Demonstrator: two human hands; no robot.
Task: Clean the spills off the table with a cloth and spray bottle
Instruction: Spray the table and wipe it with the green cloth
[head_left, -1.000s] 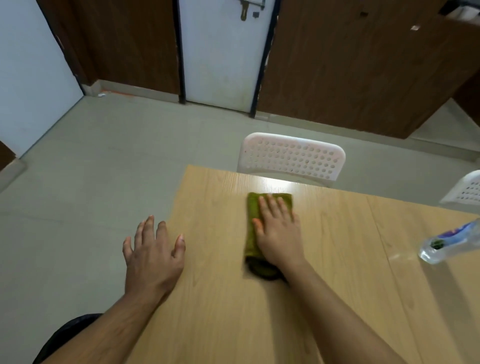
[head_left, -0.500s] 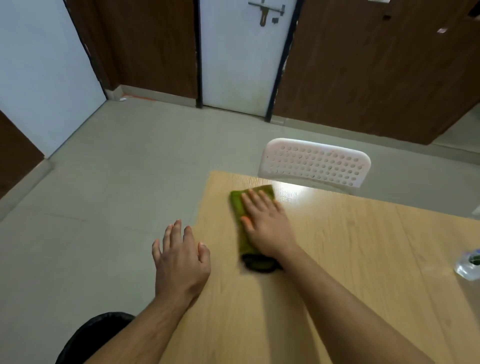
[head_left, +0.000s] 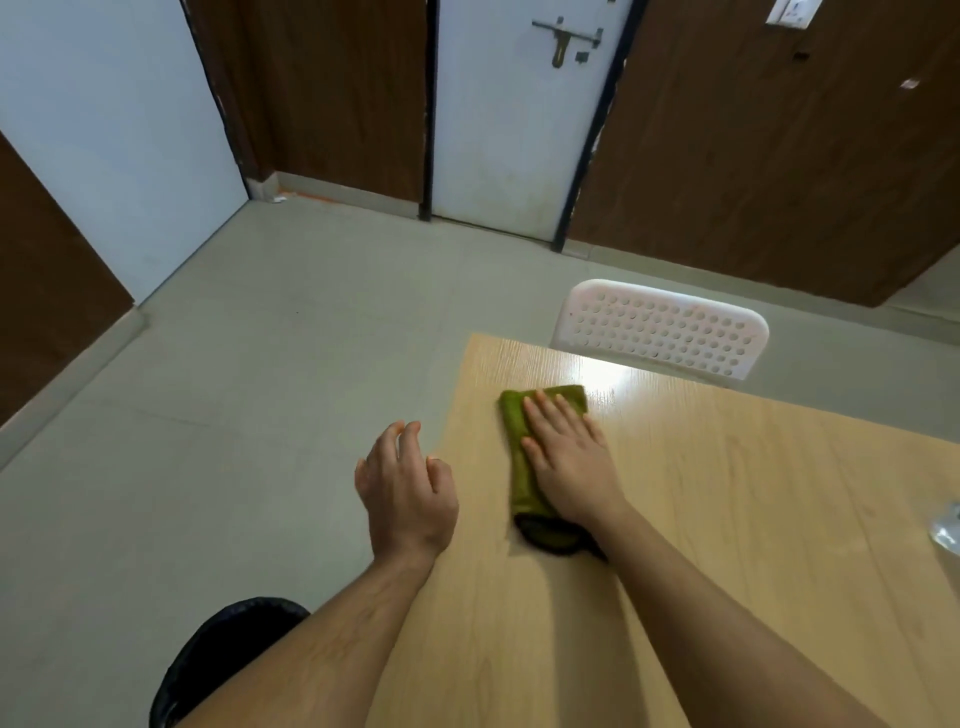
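Note:
A folded green cloth (head_left: 519, 462) lies on the light wooden table (head_left: 727, 519) near its far left corner. My right hand (head_left: 569, 457) presses flat on the cloth with straight fingers. My left hand (head_left: 405, 488) rests at the table's left edge, fingers loosely bent and holding nothing. Only a clear sliver of the spray bottle (head_left: 948, 530) shows at the right border of the frame. I cannot make out any spill on the wood.
A white perforated plastic chair (head_left: 660, 330) stands against the table's far edge. A black round object (head_left: 218, 654) sits low at the left beside my arm. Grey floor stretches to a white door (head_left: 519, 114) and brown wall panels.
My right hand has slid the cloth leftward toward the table's far left corner. The view has swung left, so the spray bottle has nearly left the frame. My left fingers have curled slightly.

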